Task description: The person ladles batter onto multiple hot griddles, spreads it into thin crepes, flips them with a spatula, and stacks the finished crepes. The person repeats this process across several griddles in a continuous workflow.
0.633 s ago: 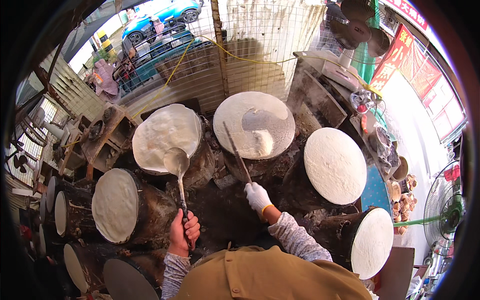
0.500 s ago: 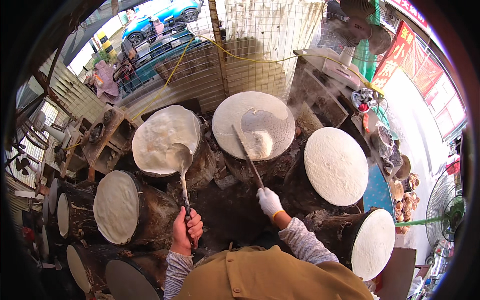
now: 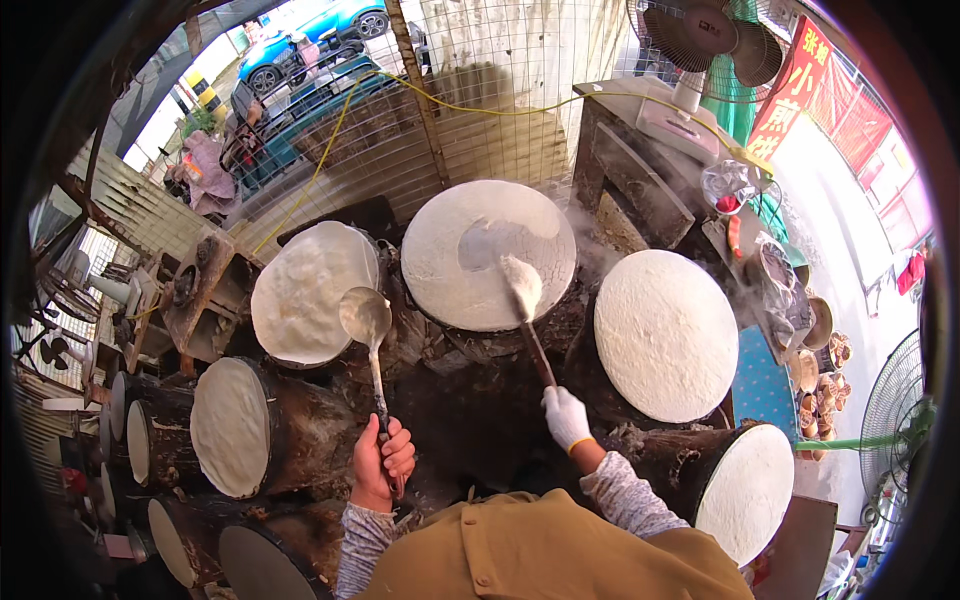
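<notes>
My bare left hand (image 3: 384, 462) is wrapped round the handle of a metal ladle (image 3: 365, 316). The ladle's bowl overlaps the near right edge of the left griddle (image 3: 290, 348), which carries a pale, bubbled sheet. In a white glove, my right hand (image 3: 567, 418) grips the dark handle of a scraper (image 3: 538, 352). A lump of pale batter (image 3: 522, 286) covers the scraper's blade end, over the near part of the middle griddle (image 3: 484, 243). Batter coats most of that griddle round a thinner, greyish patch.
To the right stand two batter-covered griddles, a larger one (image 3: 666, 335) and a lower one (image 3: 745, 495). Several more line the left, including a coated griddle (image 3: 230, 428). Behind are a wire mesh fence (image 3: 500, 80), a yellow cable (image 3: 480, 110) and a fan (image 3: 708, 35). Steam drifts at right.
My right hand has moved right and slightly nearer; the scraper's tip has swung right, with the batter lump now on it. The greyish patch has shrunk. My left hand still holds the ladle.
</notes>
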A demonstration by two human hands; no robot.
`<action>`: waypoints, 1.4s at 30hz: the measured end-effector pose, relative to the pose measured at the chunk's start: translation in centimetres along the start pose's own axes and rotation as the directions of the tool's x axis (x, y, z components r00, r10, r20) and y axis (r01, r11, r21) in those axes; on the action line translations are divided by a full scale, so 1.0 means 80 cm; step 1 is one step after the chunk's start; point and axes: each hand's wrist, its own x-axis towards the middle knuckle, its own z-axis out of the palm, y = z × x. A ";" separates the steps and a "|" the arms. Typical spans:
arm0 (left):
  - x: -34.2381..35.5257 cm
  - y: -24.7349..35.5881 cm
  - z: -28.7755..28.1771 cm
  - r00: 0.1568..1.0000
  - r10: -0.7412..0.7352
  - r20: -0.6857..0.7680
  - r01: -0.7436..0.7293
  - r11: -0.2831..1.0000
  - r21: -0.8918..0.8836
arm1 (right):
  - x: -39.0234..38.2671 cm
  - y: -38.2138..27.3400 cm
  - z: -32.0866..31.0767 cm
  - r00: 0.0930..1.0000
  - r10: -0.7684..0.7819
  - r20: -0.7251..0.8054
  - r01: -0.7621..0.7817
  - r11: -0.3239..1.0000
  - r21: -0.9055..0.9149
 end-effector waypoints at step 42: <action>0.032 -0.014 0.023 0.993 -0.115 -0.011 0.116 0.991 0.062 | 0.153 -0.082 -0.075 0.923 -0.134 -0.360 0.201 0.967 0.155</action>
